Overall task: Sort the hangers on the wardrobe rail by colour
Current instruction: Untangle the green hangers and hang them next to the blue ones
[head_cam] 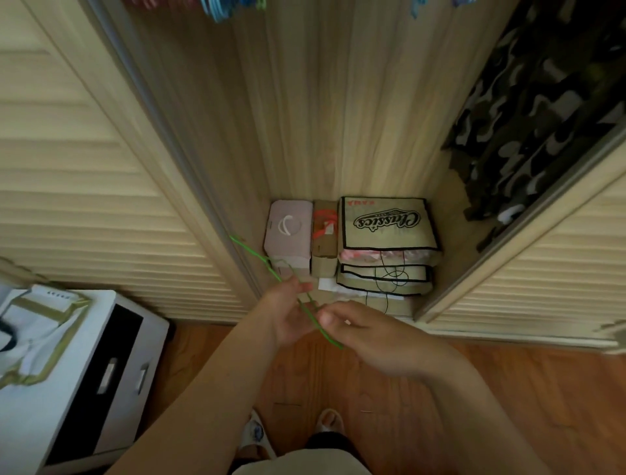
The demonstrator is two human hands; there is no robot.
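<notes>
A thin green hanger point(261, 257) runs slantwise from the wardrobe's left door edge down to my hands. My left hand point(288, 313) grips its middle with curled fingers. My right hand point(355, 325) pinches the lower end, which pokes out below my fingers. At the very top edge hang several blue hangers point(220, 8) and some pink ones point(152, 3), only their bottoms in view. The rail itself is out of sight.
Bags and boxes point(386, 237) are stacked on the wardrobe floor. A camouflage garment point(542, 112) hangs at the right. Louvred sliding doors point(67, 169) flank the opening. A white drawer unit point(67, 373) with a bag on it stands at the left.
</notes>
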